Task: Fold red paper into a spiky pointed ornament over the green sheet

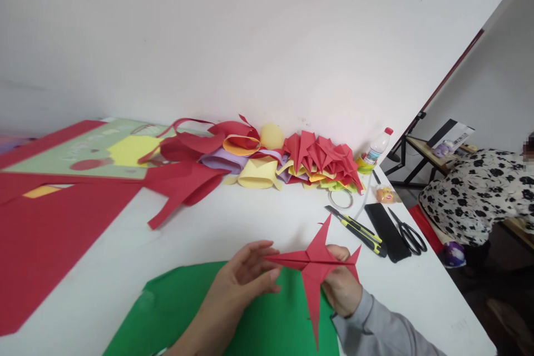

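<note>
A folded red paper figure (316, 262) with several pointed arms is held above a green paper sheet (179, 289). My right hand (342, 283) grips it at its right side, the fingers closed on the paper and partly hidden behind it. My left hand (250, 275) is at the figure's left point, with fingers curved and apart; the tip of the point lies close to the fingertips, and no firm grip on it shows.
Folded red paper pieces (319, 153) and a yellow one (257, 173) line the wall. Red sheets (54, 228) lie left. Box cutters (359, 231), a black case (387, 233), scissors (409, 233), tape (340, 199) and a bottle (375, 151) are right. Beyond, a person (479, 194) bends over.
</note>
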Action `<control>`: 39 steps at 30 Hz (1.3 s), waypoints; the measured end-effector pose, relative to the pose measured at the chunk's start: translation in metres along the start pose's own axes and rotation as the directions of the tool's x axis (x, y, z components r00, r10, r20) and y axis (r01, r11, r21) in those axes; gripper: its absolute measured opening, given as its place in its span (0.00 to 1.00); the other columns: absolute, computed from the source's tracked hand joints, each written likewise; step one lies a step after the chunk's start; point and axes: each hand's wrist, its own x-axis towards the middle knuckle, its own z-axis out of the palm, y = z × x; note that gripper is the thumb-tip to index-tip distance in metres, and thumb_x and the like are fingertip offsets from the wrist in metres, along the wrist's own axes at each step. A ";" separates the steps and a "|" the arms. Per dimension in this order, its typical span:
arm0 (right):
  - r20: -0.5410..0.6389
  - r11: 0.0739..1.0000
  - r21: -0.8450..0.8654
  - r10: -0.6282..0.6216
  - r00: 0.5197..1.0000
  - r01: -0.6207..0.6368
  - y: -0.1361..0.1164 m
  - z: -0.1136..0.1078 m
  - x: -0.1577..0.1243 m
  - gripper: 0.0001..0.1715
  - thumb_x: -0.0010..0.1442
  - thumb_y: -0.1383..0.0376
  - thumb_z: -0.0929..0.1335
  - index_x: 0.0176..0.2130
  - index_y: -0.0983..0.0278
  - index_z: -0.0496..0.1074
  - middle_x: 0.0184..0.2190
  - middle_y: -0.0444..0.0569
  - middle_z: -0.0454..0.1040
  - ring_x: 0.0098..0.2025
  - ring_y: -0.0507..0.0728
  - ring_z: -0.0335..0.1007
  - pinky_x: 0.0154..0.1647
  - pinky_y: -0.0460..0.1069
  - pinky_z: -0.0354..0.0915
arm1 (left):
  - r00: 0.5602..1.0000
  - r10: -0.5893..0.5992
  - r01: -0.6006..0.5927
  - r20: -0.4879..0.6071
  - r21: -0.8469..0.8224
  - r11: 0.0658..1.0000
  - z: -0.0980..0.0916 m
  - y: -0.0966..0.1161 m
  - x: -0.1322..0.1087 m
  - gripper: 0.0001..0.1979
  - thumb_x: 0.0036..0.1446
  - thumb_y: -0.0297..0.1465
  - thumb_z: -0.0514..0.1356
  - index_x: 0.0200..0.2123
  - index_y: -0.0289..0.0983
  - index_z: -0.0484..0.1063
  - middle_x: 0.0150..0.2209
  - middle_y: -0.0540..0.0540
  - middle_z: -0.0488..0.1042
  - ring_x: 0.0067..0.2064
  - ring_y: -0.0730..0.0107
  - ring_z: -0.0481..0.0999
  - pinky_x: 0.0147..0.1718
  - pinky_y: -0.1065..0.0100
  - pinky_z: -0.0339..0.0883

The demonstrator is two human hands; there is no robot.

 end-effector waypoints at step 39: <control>0.044 0.992 -0.128 0.000 0.999 0.006 -0.007 -0.014 0.010 0.13 0.37 0.67 0.79 0.27 0.65 0.77 0.20 0.43 0.76 0.22 0.52 0.70 0.25 0.45 0.67 | 0.961 0.221 -0.265 0.165 0.329 0.907 -0.010 0.011 0.011 0.03 0.43 0.35 0.68 0.24 0.45 0.81 0.31 0.50 0.83 0.35 0.62 0.80 0.34 0.74 0.74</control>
